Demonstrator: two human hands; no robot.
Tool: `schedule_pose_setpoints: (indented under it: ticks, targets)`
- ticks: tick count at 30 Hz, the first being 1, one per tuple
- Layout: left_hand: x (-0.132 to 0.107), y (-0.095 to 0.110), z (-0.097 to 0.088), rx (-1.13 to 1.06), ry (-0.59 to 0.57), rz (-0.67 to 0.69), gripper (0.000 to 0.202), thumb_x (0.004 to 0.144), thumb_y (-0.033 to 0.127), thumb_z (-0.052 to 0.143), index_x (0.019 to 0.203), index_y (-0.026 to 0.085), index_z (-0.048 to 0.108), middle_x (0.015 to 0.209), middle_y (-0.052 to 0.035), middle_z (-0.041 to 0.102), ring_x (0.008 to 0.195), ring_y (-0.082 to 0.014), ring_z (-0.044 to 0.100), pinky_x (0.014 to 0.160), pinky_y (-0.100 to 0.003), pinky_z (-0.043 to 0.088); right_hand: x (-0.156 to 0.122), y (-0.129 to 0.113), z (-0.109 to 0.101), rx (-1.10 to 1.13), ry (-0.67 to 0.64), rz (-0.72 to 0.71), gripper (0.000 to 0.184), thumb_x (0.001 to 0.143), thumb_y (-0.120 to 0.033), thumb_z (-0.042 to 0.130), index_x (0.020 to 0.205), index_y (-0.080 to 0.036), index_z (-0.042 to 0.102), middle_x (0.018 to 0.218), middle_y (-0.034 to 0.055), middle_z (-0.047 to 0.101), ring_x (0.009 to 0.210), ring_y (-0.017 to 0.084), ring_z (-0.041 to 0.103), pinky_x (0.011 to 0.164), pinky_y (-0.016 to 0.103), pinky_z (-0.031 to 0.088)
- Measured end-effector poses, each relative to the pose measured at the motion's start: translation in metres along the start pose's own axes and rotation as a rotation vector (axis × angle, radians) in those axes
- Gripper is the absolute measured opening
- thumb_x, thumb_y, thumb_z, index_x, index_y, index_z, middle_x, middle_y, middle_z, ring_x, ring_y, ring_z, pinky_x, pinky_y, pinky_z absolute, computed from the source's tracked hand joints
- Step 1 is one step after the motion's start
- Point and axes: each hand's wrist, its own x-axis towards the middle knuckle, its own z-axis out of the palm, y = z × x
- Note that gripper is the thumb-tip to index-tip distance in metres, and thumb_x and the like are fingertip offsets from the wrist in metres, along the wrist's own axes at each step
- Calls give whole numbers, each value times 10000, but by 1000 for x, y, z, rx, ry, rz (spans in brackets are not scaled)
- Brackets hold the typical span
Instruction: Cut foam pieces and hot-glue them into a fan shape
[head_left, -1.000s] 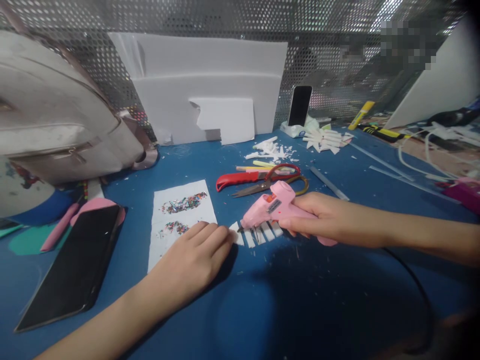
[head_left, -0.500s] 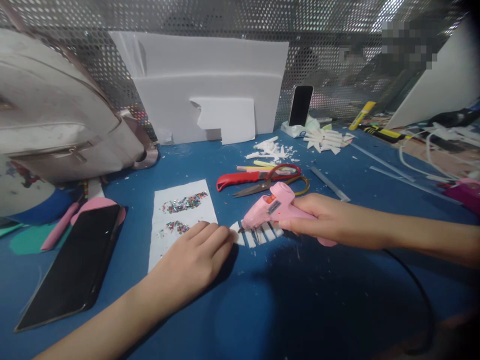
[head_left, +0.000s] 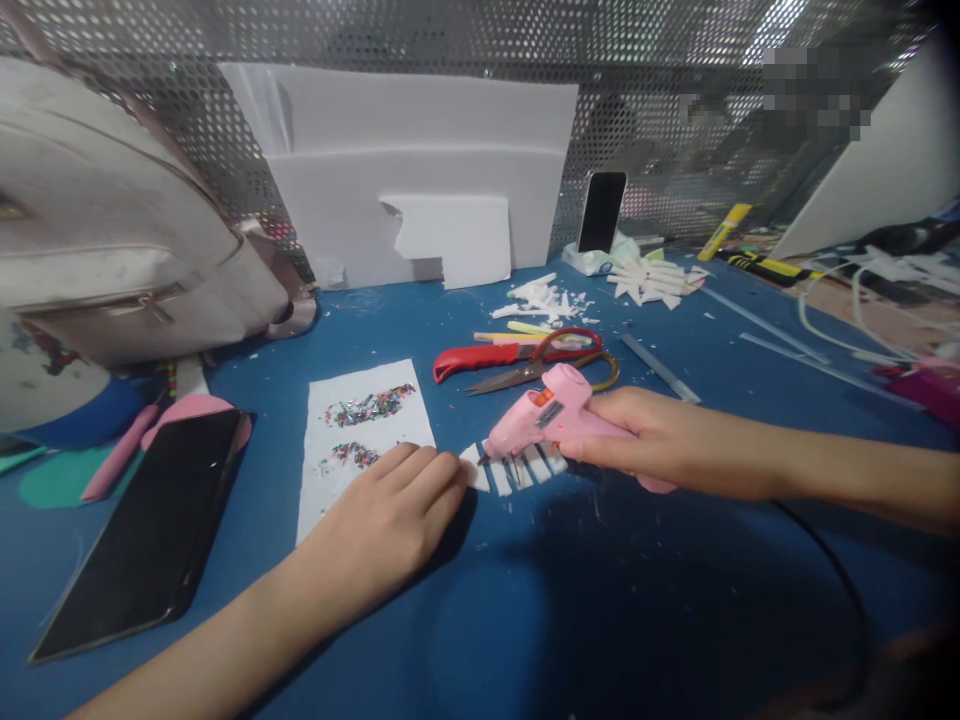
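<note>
My right hand (head_left: 637,435) is wrapped round the handle of a pink hot glue gun (head_left: 525,415), its dark nozzle pointing down to the left. The tip meets the leftmost white strip (head_left: 475,470) of a short row. My left hand (head_left: 397,510) lies on the table with curled fingers, closed at the left end of that same strip; its fingertips are partly hidden. Other white strips (head_left: 538,463) lie side by side under the gun. Beside my left hand, a white sheet (head_left: 319,410) carries two small heaps of multicoloured glitter flakes (head_left: 371,407).
Scissors (head_left: 510,378) and a red-handled cutter (head_left: 472,358) lie behind the gun. White scraps (head_left: 544,300) are scattered farther back. A dark phone (head_left: 150,530) and a pale backpack (head_left: 127,230) occupy the left. The gun's black cord (head_left: 825,570) trails at right.
My right hand and the glue gun have shifted very slightly, with the nozzle still at the leftmost strip. My left hand stays where it was.
</note>
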Motion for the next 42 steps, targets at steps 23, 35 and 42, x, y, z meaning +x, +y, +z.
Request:
schedule_pose_setpoints:
  ticks: [23,35,42]
  targets:
    - [0,0,0,-2,8,7,179,926,106,471,1051,79,596,918,-75,551,795,-190,471,699,-351,476,-6,-14,-1,-19,9,58,452,913,-565,451,691,-171,432,638,-39,265,516,79,292,425,186,283]
    - [1,0,-1,21,11,12,201,941,117,445,1069,86,597,910,-70,555,781,-179,476,699,-339,468,-7,-13,0,-29,-5,73,405,929,-527,445,743,-170,485,660,-33,284,529,86,309,448,190,312]
    - [1,-1,1,6,17,13,178,935,111,451,1035,88,597,916,-73,557,788,-186,478,693,-343,479,-12,-15,-1,-67,6,84,422,916,-544,462,737,-164,502,631,-35,303,507,84,334,444,201,280]
